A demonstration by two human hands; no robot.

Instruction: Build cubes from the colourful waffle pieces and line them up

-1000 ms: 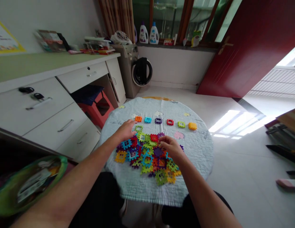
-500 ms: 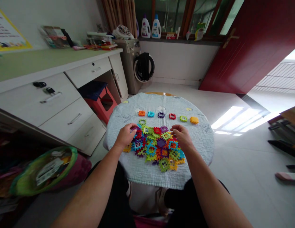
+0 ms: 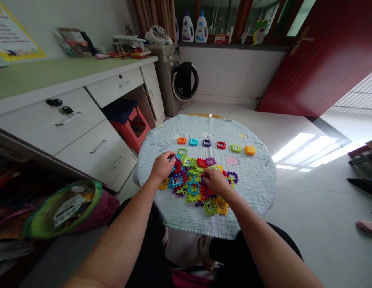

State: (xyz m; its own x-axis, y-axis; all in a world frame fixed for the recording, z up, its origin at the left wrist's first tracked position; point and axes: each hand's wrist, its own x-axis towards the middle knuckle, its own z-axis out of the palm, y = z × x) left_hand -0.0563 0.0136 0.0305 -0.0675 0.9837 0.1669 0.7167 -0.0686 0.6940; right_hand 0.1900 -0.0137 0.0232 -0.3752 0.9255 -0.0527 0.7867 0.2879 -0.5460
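Observation:
A heap of colourful plastic interlocking building pieces (image 3: 193, 186), square with notched edges, lies on the cloth-covered round table (image 3: 168, 216). My left hand (image 3: 162, 165) rests at the heap's left edge with its fingers curled together, close to a blue piece; what is between them is hidden. Over the heap's middle reaches my right hand (image 3: 216, 181), its fingers bent down and drawn together among the pieces. Their tips are too small to show what they grip. Beyond the heap stand single pieces in a spaced row, from an orange piece (image 3: 182, 140) to a yellow piece (image 3: 250, 150).
At left is a white cabinet (image 3: 74, 132) with drawers, and a red stool (image 3: 133, 127) beside it. A washing machine (image 3: 169, 76) with its door ajar stands behind. A filled green-rimmed basket (image 3: 97, 196) sits on the floor near my left arm.
My right hand has moved left from the heap's right edge to its middle, uncovering a purple piece at the right. My left hand stays nearly in place. The view has shifted slightly.

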